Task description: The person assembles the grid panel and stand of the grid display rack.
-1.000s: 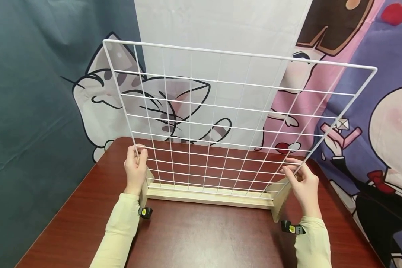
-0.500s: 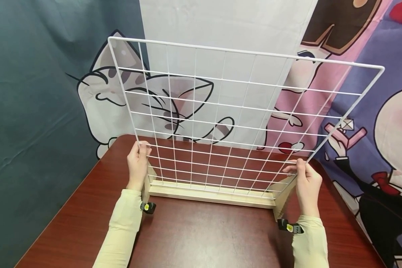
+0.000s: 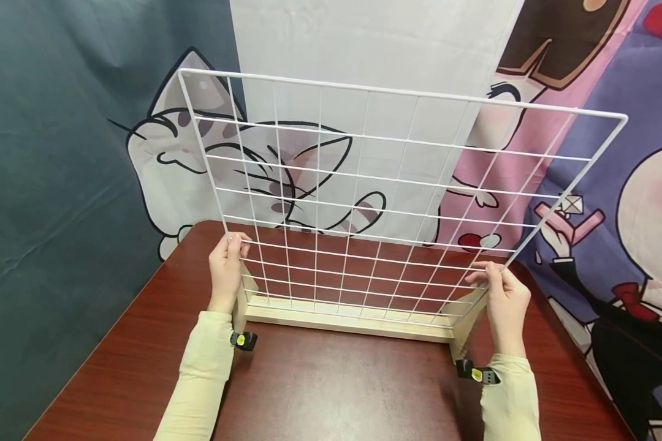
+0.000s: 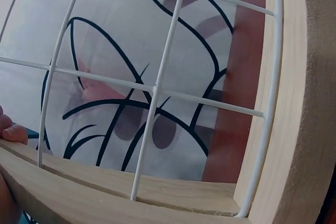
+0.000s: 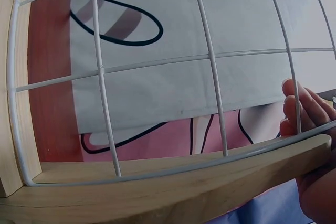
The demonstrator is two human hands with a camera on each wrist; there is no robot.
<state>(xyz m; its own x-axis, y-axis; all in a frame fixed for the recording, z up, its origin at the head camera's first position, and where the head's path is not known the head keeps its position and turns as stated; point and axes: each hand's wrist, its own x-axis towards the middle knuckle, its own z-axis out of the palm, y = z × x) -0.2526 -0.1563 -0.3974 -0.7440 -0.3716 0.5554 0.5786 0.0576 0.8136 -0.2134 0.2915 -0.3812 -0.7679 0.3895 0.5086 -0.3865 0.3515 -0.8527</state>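
Observation:
A white wire grid panel (image 3: 397, 184) stands upright in the groove of a pale wooden base (image 3: 347, 320) on the dark red table (image 3: 331, 392). My left hand (image 3: 227, 266) pinches the panel's left edge wire low down, just above the base's left upright. My right hand (image 3: 502, 295) grips the right edge wire at about the same height. In the left wrist view the grid (image 4: 157, 87) sits in the wooden frame (image 4: 299, 103), with a fingertip (image 4: 13, 132) at the left edge. In the right wrist view my fingers (image 5: 304, 111) curl round the grid wire (image 5: 210, 77) above the wood (image 5: 157, 192).
Behind the table hangs a cloth backdrop with a cartoon cat (image 3: 209, 153) and other cartoon figures (image 3: 629, 214). The table's left edge (image 3: 116, 318) and right edge (image 3: 579, 361) lie close to my arms. Small black wrist cameras (image 3: 244, 340) sit on both sleeves.
The panel rose slightly with both hands, then came back down a little into the base. Both hands keep their hold on the edge wires.

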